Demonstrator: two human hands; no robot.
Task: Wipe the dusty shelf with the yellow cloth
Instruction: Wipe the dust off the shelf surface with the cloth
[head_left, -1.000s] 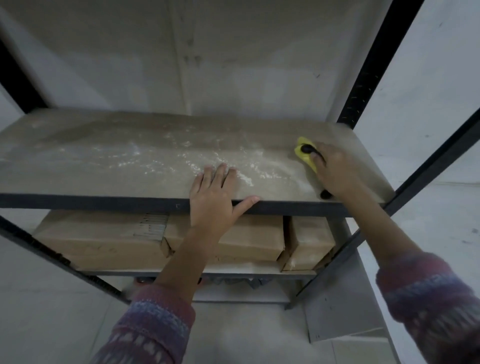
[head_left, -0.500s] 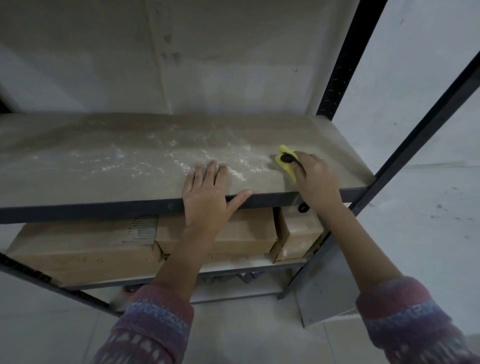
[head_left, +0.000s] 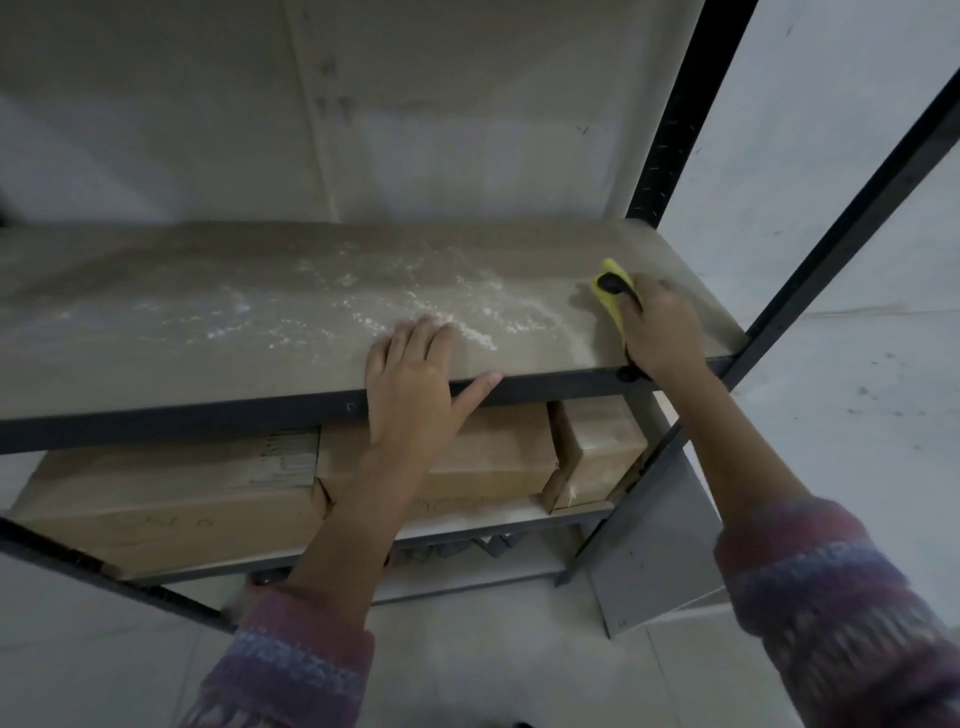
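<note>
- The shelf (head_left: 208, 332) is a pale board in a black metal frame (head_left: 670, 119), with a dark front edge.
- White dust (head_left: 415, 306) lies in streaks and specks across the middle of the board; the strip near the right end looks cleaner.
- The right hand (head_left: 662, 332) lies on the board near its front right corner, fingers curled down over the yellow cloth (head_left: 613, 296).
- The cloth is pressed flat on the shelf under that hand; only its far and left edge shows past the fingers.
- A black part (head_left: 610, 283) sits on top of the cloth at the fingertips, and another black bit (head_left: 628, 373) shows by the wrist at the shelf's front edge; what it is cannot be told.
- The left hand (head_left: 415, 384) rests flat on the front edge, about mid-shelf, holding nothing.
- Its fingers lie close together on the board, touching the dust, while the thumb spreads out along the dark front edge.
- Both hands are apart, with bare board between them.
- The sleeves (head_left: 291, 670) are knitted, striped in pink and purple, pushed up the forearms.
- Cardboard boxes (head_left: 166, 499) stand side by side on the shelf below.
- A pale wall (head_left: 415, 104) stands behind the shelf and a light floor (head_left: 519, 649) lies beneath.
</note>
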